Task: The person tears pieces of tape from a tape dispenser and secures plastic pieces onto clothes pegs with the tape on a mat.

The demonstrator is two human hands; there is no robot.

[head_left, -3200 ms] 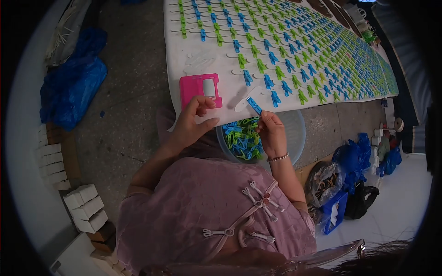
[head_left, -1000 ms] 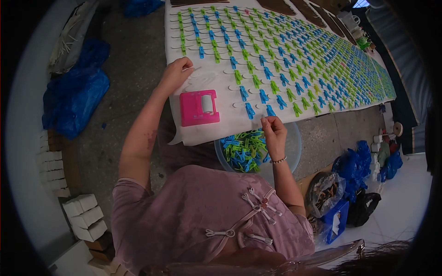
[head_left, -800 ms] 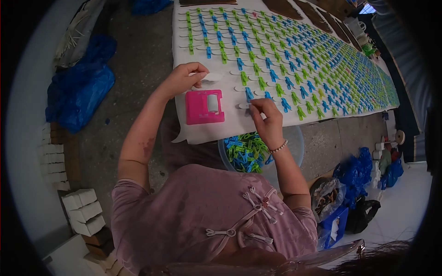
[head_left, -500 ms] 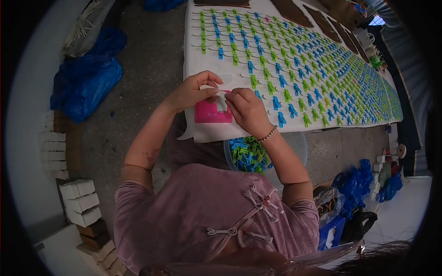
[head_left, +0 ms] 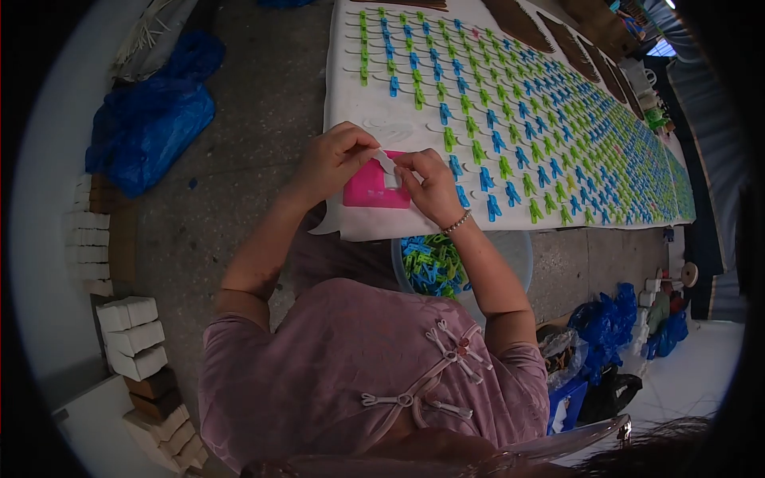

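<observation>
The white table (head_left: 362, 107), over speckled floor (head_left: 247, 143), bears clips (head_left: 504, 167) and a pink holder (head_left: 362, 191).

We see smooth plastic on the pink holder (head_left: 370, 195), plastic clips (head_left: 498, 142) towards two o'clock and a matt bench (head_left: 358, 105); at ten o'clock the blue bag (head_left: 151, 119) is glossy, crinkled plastic, and our shirt (head_left: 351, 342) is cloth.

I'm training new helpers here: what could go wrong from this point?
The thin white strip held between the left hand and right hand might slip or bend. The pink rectangular holder below the hands could get bumped. The right hand might also brush the blue plastic clips beside it out of place.
</observation>
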